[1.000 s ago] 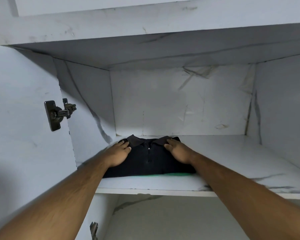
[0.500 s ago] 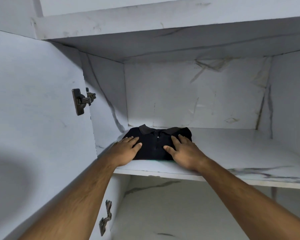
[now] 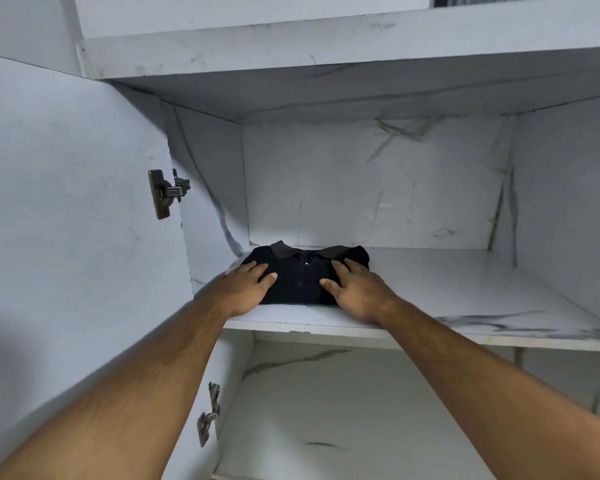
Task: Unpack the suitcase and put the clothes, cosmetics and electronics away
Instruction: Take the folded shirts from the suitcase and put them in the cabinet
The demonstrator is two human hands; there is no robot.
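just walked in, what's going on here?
A person is putting a folded black polo shirt away in an open white wardrobe. The shirt lies at the left end of the middle shelf, collar toward the back wall. The left hand and right hand lie flat on the shirt's left and right sides, fingers straight, pressing rather than gripping. The door stands open on the left.

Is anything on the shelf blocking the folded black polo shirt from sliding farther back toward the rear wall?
Nothing visible: the shelf behind the black polo shirt is bare up to the rear wall.
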